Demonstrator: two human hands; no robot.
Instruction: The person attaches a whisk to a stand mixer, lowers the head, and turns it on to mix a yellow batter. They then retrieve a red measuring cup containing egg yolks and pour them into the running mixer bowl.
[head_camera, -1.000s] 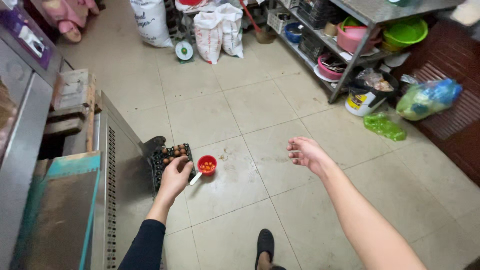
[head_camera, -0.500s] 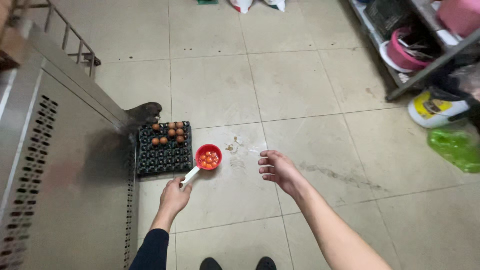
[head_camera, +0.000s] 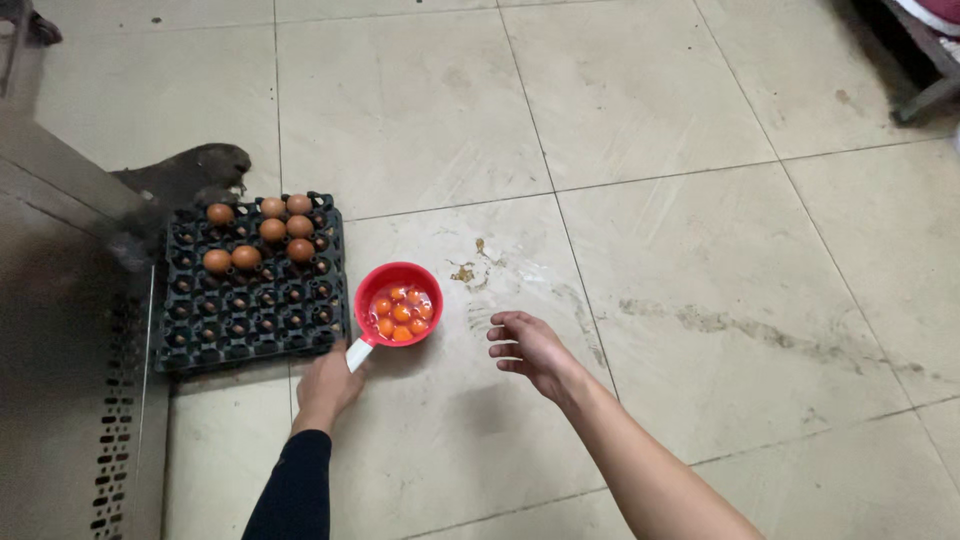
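From the head view, our left hand (head_camera: 325, 385) grips the white handle of the red ladle (head_camera: 398, 305) of yolks, resting on the floor (head_camera: 650, 200) just beside the black egg tray (head_camera: 250, 320) with seven brown eggs (head_camera: 260, 235). Our right hand (head_camera: 530, 345) hovers near, fingers loosely spread, holding nothing.

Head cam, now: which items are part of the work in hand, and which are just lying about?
In hand:
- left hand at the white handle of the red ladle holding egg yolks
- black egg tray with seven brown eggs
- right hand, open, holding nothing, beside the ladle

Lying about:
- spill smear on the tiled floor
- metal cabinet
- dark rag
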